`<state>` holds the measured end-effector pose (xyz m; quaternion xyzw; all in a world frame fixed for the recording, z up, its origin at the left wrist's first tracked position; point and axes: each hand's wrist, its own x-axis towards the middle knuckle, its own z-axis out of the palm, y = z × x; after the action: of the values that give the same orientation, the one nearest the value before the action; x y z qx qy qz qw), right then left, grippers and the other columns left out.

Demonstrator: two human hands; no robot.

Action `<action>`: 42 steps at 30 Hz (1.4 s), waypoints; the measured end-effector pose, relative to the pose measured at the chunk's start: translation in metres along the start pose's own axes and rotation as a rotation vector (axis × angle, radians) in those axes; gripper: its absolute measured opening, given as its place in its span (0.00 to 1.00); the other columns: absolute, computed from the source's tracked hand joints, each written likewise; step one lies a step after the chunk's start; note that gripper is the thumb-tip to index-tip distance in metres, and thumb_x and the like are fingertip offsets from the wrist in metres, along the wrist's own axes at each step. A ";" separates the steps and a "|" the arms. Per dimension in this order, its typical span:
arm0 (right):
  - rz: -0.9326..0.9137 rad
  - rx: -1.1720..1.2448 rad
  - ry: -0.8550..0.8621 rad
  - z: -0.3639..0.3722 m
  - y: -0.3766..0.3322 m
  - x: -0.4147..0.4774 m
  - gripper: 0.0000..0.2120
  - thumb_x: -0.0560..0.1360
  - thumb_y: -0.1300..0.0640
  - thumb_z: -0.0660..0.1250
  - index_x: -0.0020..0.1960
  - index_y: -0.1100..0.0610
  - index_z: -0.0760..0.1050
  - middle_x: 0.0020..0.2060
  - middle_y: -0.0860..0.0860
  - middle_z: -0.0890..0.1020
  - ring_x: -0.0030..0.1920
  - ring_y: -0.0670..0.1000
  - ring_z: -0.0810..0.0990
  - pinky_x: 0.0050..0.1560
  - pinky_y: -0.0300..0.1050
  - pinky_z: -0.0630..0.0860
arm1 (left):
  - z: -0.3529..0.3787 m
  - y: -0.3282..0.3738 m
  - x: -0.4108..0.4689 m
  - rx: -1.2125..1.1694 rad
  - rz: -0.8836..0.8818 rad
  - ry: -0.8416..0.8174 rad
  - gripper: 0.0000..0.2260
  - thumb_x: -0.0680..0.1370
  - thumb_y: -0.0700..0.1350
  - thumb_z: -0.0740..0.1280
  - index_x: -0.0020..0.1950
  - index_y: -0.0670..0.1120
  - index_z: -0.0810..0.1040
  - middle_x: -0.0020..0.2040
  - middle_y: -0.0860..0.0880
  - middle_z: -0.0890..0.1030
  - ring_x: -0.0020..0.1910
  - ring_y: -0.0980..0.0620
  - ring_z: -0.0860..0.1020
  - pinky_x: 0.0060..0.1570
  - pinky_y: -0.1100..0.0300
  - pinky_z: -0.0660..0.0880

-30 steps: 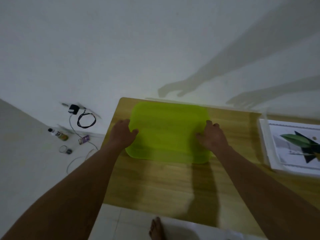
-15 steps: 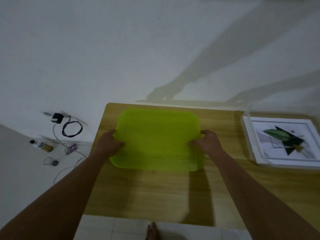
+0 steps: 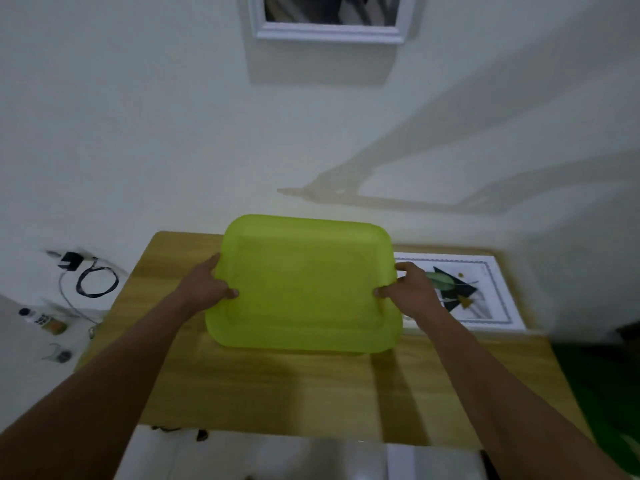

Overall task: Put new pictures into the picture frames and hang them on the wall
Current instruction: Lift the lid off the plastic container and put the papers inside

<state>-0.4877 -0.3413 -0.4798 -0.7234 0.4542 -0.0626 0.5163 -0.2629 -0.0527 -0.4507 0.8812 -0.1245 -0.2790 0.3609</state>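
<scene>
Translucent lime-green plastic tray (image 3: 301, 282) — left hand (image 3: 207, 289) and right hand (image 3: 410, 294) pinch its side edges, thumbs on top; white-framed leaf picture (image 3: 485, 289) just beside — wooden table (image 3: 277, 386) bare nearer.

left hand (image 3: 207, 292) and right hand (image 3: 410, 295) clamped, arms outstretched

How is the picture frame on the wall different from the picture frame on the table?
The frame on the wall hangs upright, and only its lower part shows; the frame on the table lies flat, partly behind the right hand. The wall frame's picture looks dark; the table frame's shows dark shapes on white. Both frames are white.
</scene>
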 end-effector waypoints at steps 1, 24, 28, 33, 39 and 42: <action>-0.011 0.000 0.008 -0.022 0.006 0.000 0.36 0.66 0.62 0.80 0.70 0.59 0.69 0.60 0.59 0.79 0.56 0.59 0.80 0.54 0.54 0.78 | 0.017 0.012 -0.007 -0.013 -0.007 0.001 0.43 0.62 0.40 0.78 0.75 0.52 0.67 0.62 0.44 0.80 0.58 0.45 0.78 0.55 0.50 0.76; 0.070 -0.003 0.165 -0.258 0.141 0.072 0.32 0.68 0.63 0.78 0.70 0.63 0.72 0.48 0.54 0.79 0.49 0.55 0.80 0.55 0.51 0.77 | 0.286 0.149 0.004 0.039 0.029 -0.060 0.31 0.65 0.43 0.78 0.68 0.46 0.75 0.57 0.44 0.83 0.53 0.45 0.81 0.57 0.49 0.77; 0.078 0.002 0.161 -0.259 0.155 0.083 0.28 0.69 0.62 0.77 0.67 0.61 0.75 0.40 0.47 0.78 0.46 0.55 0.80 0.49 0.47 0.76 | 0.301 0.149 0.011 0.043 0.026 -0.042 0.35 0.61 0.49 0.76 0.68 0.49 0.75 0.57 0.45 0.82 0.54 0.44 0.81 0.58 0.46 0.77; 0.035 0.004 0.182 -0.256 0.161 0.094 0.27 0.70 0.63 0.77 0.67 0.63 0.74 0.40 0.42 0.74 0.48 0.53 0.77 0.48 0.44 0.72 | 0.307 0.148 0.019 0.104 0.053 0.002 0.35 0.61 0.52 0.73 0.68 0.49 0.74 0.58 0.46 0.82 0.56 0.43 0.80 0.59 0.46 0.75; 0.009 -0.057 0.173 -0.255 0.165 0.106 0.29 0.71 0.56 0.77 0.69 0.60 0.73 0.58 0.56 0.79 0.53 0.55 0.79 0.52 0.48 0.76 | 0.314 0.152 0.023 0.181 0.086 0.037 0.32 0.71 0.45 0.76 0.73 0.46 0.70 0.62 0.43 0.79 0.59 0.41 0.78 0.57 0.52 0.73; 0.024 -0.120 0.166 -0.257 0.171 0.111 0.39 0.65 0.42 0.75 0.71 0.57 0.73 0.61 0.54 0.80 0.57 0.56 0.80 0.58 0.52 0.78 | 0.315 0.151 0.030 0.229 0.076 0.032 0.38 0.71 0.48 0.76 0.77 0.45 0.63 0.68 0.41 0.76 0.65 0.41 0.75 0.61 0.52 0.71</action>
<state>-0.6683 -0.6082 -0.5418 -0.7398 0.5070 -0.0890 0.4332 -0.4241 -0.3506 -0.5399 0.9156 -0.1833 -0.2348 0.2701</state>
